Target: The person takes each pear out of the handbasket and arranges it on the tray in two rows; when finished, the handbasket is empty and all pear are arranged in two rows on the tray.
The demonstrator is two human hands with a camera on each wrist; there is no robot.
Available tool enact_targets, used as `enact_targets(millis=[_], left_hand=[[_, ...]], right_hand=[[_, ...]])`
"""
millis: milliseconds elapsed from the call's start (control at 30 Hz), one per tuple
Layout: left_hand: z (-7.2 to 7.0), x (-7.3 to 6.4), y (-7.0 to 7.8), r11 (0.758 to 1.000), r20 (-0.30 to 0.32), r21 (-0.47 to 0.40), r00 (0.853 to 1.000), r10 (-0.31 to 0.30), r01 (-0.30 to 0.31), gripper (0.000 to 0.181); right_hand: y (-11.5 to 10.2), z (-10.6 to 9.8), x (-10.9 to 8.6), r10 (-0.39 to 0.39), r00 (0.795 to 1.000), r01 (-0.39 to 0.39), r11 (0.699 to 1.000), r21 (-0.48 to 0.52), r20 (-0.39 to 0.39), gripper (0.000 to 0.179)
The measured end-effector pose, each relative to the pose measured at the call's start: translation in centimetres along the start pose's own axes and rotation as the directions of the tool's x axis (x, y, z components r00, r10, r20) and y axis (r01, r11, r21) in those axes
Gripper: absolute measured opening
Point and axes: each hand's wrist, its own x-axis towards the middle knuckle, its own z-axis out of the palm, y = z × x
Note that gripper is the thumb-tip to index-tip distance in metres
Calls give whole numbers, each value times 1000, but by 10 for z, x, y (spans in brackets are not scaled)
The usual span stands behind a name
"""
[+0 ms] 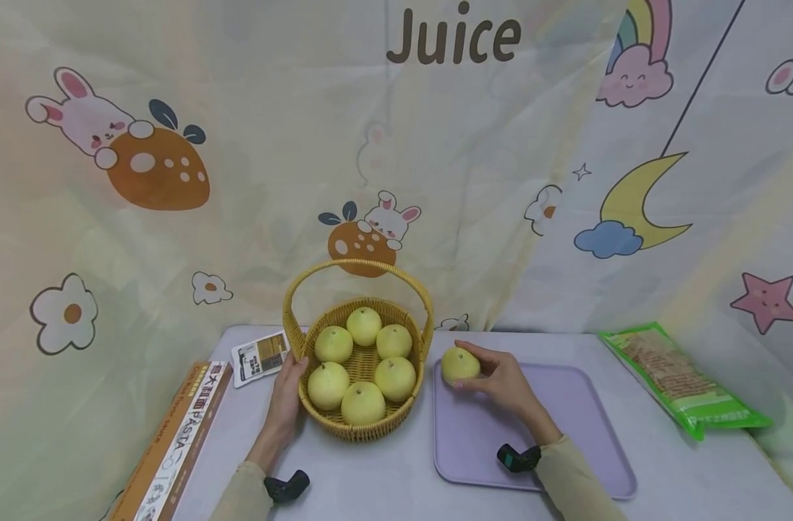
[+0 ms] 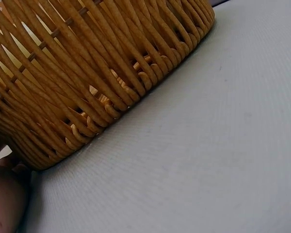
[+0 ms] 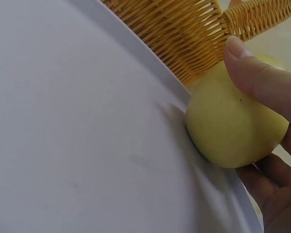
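My right hand [image 1: 501, 380] holds a round yellow-green pear [image 1: 460, 366] between thumb and fingers, over the far left corner of the lilac tray [image 1: 566, 434]. In the right wrist view the pear [image 3: 233, 116] is close to the tray's rim, its contact there unclear. My left hand [image 1: 286, 396] rests against the left side of a wicker basket [image 1: 357, 432] with a tall arched handle. Several similar pears [image 1: 364, 403] lie in a ring inside it. The left wrist view has the basket's woven wall [image 2: 87, 63] with part of the hand at its edge; most fingers are hidden.
To the left lie a long orange and white pasta box [image 1: 175, 449] and a small white packet [image 1: 260, 358]. A green-edged food bag [image 1: 683, 376] lies at the right. Behind the table [image 1: 370, 485] hangs a printed cloth [image 1: 273, 181].
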Motion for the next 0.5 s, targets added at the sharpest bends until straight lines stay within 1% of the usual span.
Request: enact_targets(millis=[200,300,500], left_hand=[[0,-1,1,1000,-3,1,1000,15,-15,65],[1,-1,1,1000,0,-2,1000,23,-23,65],[1,-2,1,1000,1,-7,1000,20,-20,65]], right_hand=[[2,1,2,19,1000,-19,1000,-3,-3,77],[3,1,2,16,1000,-17,1000,7,3,77],[6,3,1,7,1000,-7,1000,9,13,77]])
